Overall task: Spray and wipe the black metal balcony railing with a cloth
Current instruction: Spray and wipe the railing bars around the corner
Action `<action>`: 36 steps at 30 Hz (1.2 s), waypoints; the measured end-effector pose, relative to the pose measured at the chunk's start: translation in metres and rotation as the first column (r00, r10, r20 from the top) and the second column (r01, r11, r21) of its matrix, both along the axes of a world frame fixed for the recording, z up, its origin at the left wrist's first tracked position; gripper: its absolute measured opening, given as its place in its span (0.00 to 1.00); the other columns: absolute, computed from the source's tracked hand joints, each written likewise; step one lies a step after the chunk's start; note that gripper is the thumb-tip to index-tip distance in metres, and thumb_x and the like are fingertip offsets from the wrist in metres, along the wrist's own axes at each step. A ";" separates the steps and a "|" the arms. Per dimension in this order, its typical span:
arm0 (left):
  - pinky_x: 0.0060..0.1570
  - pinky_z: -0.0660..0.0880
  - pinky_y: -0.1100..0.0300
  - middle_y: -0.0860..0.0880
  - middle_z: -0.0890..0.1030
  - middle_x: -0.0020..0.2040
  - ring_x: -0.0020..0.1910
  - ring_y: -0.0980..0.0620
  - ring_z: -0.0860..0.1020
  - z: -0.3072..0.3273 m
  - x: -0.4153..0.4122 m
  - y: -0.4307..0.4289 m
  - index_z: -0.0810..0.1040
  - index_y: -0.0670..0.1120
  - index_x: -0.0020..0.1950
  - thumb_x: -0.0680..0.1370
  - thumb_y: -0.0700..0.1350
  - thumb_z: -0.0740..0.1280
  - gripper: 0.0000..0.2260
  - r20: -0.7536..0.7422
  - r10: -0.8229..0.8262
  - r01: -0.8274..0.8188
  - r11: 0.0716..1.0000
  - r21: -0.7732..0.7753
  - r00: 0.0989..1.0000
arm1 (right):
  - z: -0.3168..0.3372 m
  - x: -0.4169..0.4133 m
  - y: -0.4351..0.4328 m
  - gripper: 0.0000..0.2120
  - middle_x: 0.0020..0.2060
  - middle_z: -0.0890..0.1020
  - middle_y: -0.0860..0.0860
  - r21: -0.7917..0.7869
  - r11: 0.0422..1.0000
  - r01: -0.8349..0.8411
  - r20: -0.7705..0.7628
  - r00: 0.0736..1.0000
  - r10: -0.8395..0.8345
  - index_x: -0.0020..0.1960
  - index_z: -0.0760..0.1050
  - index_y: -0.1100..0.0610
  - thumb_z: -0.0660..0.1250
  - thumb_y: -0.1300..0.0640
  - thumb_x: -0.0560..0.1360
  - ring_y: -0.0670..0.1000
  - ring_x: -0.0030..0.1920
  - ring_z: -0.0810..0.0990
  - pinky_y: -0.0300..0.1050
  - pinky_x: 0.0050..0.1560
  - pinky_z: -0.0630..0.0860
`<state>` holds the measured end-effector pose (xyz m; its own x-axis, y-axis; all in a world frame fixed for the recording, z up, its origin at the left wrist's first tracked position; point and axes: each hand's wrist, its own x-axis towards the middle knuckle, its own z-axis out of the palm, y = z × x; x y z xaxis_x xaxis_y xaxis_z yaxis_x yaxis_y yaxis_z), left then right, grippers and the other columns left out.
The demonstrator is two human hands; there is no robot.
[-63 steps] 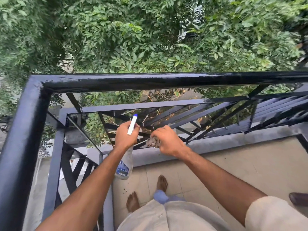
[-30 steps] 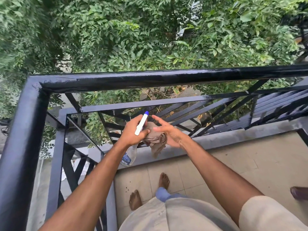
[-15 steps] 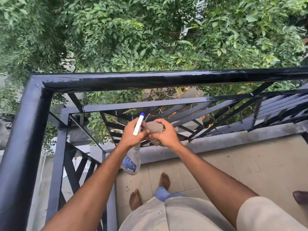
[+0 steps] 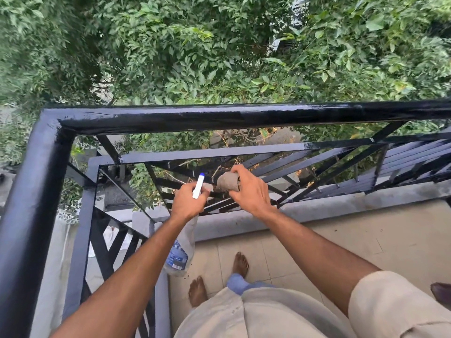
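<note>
The black metal balcony railing (image 4: 219,117) runs across the view and turns a corner at the left; its top bar looks glossy. My left hand (image 4: 186,203) grips the neck of a clear spray bottle (image 4: 181,250) whose white and blue nozzle sticks up above my fingers while the body hangs below. My right hand (image 4: 251,191) holds a bunched grey-brown cloth (image 4: 227,181) against the slanted lower bars of the railing, just right of the left hand.
Dense green trees (image 4: 219,50) fill the space beyond the railing. A grey concrete kerb (image 4: 341,203) runs under the bars, with beige floor tiles (image 4: 366,240) behind it. My bare feet (image 4: 240,263) stand on the tiles. A dark shoe (image 4: 441,292) lies at the right edge.
My right hand opened and regathered the cloth beside the bottle, then closed on it and pushed it forward and right onto the lower bars. My left hand stayed nearly still with the bottle.
</note>
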<state>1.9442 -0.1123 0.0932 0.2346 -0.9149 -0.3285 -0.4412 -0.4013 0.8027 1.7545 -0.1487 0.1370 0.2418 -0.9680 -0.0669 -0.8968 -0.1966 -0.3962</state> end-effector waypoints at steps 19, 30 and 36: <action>0.28 0.69 0.61 0.49 0.76 0.29 0.25 0.55 0.72 -0.034 0.006 0.044 0.80 0.40 0.58 0.80 0.45 0.71 0.11 -0.502 0.463 -0.143 0.823 0.550 0.730 | -0.039 0.054 -0.016 0.28 0.58 0.83 0.54 0.141 0.950 0.280 0.192 0.933 -0.304 0.68 0.67 0.51 0.75 0.48 0.74 0.60 0.58 0.81 0.52 0.53 0.76; 0.36 0.84 0.50 0.43 0.82 0.48 0.37 0.46 0.81 -0.017 -0.009 0.042 0.79 0.44 0.50 0.80 0.52 0.72 0.11 -0.441 0.405 -0.253 0.896 0.364 0.801 | -0.055 0.079 -0.013 0.23 0.66 0.78 0.53 0.212 0.908 0.361 0.311 0.856 -0.413 0.70 0.73 0.53 0.72 0.53 0.77 0.60 0.63 0.77 0.51 0.57 0.73; 0.26 0.74 0.61 0.48 0.82 0.43 0.29 0.47 0.80 0.002 -0.019 0.033 0.78 0.42 0.50 0.81 0.55 0.69 0.16 -0.374 0.385 -0.274 0.908 0.317 0.844 | -0.063 0.085 -0.015 0.11 0.61 0.73 0.54 0.139 0.972 0.190 0.088 0.975 -0.204 0.63 0.73 0.54 0.64 0.54 0.81 0.60 0.57 0.77 0.48 0.47 0.65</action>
